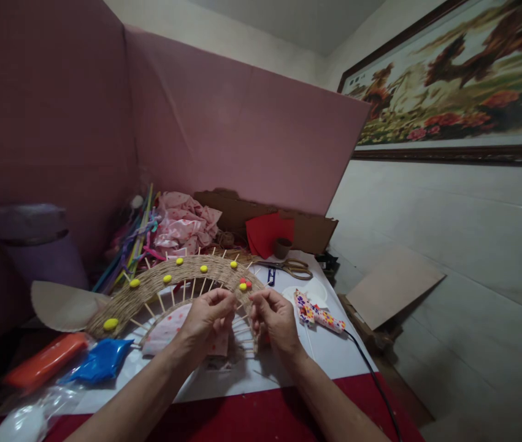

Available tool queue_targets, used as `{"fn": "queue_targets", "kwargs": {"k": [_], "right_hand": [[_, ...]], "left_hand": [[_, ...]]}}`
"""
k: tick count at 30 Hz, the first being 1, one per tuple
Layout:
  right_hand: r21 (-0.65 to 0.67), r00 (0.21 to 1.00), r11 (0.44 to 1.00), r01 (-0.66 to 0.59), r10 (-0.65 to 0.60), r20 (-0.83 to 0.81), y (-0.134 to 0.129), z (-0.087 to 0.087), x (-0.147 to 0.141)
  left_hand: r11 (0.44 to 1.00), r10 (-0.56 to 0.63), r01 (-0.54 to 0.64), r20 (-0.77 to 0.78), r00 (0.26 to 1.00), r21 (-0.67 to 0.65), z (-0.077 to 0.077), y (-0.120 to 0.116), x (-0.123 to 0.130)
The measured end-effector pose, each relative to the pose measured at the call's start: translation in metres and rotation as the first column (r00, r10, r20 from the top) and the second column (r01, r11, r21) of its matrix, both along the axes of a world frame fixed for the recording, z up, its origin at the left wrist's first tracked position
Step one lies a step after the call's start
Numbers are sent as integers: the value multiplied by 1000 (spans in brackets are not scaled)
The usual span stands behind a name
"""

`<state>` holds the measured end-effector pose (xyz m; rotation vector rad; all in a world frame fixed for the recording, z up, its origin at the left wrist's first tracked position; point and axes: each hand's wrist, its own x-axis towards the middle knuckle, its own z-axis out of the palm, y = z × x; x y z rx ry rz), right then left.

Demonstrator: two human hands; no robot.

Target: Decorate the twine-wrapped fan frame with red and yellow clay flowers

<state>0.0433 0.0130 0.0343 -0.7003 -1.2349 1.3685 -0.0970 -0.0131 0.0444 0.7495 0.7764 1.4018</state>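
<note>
An arch of woven brown twine (150, 283) on thin sticks lies on the white sheet, dotted with yellow discs (203, 269) and a small red and yellow cluster (245, 284) near its right side. My left hand (212, 313) is closed in a pinch in front of the arch, over the pink dotted fabric (168, 331) inside it. Close to its right, my right hand (274, 313) is also pinched, over the arch's right end. Whatever lies between the fingertips of either hand is too small to make out. The two hands are slightly apart.
Scissors (294, 268) and a flower-patterned tool with a black cord (318, 314) lie right. Orange (46, 361) and blue (99, 361) packets sit left, before a purple bin (46, 255). Crumpled pink cloth (184, 224), red sheets (267, 233) and a small brown pot (282, 248) are behind.
</note>
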Motion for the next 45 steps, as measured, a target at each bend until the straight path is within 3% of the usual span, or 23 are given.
{"fn": "queue_targets", "kwargs": {"k": [4,7,10,15,20,27,32,38,45], "right_hand": [[-55,1000,998,-2,0,-32,0,-3,1],[11,998,1000,24,-24,-59,-1,1,0],[44,997,997,58,-56,-53,-1,3,0],[-31,996,999,44,-46,-74,-1,1,2],[70,990,989,130,-126,-58,-1,7,1],[23,999,999,46,-46,11,0,0,3],[101,995,990,97,-95,-22,-2,6,0],[50,991,990,132,-133,23,2,1,3],[120,985,978,171,-171,-7,3,4,1]], "left_hand": [[999,-44,43,-51,998,-20,-4,1,-1],[998,-69,69,-43,997,1,-3,0,-1],[999,-38,38,-18,999,-18,-1,-1,0],[999,-8,7,-28,1000,-44,-2,1,-1],[999,41,-41,-44,998,-3,-1,4,-1],[999,39,-39,-55,998,-3,-4,2,0],[1000,26,-25,-51,998,19,-2,2,-1],[991,135,-135,-42,990,9,-1,4,1],[997,73,-73,-27,997,3,2,2,0]]}}
